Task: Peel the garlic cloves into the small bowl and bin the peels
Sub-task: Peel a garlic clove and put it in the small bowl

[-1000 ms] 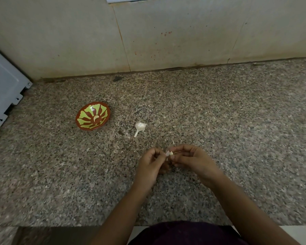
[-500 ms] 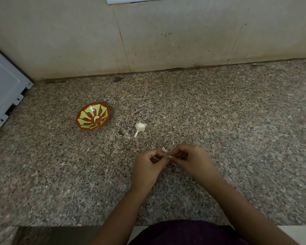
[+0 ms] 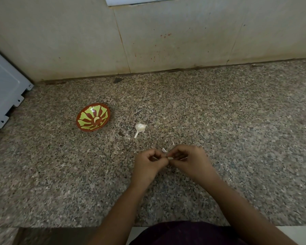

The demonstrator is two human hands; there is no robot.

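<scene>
Two bare hands meet over the speckled grey-brown granite counter (image 3: 237,138), and the small pale garlic clove (image 3: 170,157) is pinched between them, mostly hidden by the fingertips. The left hand (image 3: 148,165) is curled around one end of it. The right hand (image 3: 189,160) nips the other end between thumb and forefinger, where a papery white flake of peel (image 3: 164,150) sticks up. The clove looks very light and firm, though probably slick once bare, so a steady pinch across its fat middle should hold it while a nail lifts the skin from the tip or root end. The peel is likely thin, brittle and liable to tear into scraps that cling to fingers or drift off, so it is best pulled in long strips and kept together. The small round bowl, red-brown with lime-green petals (image 3: 102,110), sits well to the left with one peeled clove (image 3: 96,119) lying at its centre. A partly stripped white garlic bulb with a short stem (image 3: 140,127) lies between the bowl and the hands. No bin is in view.
</scene>
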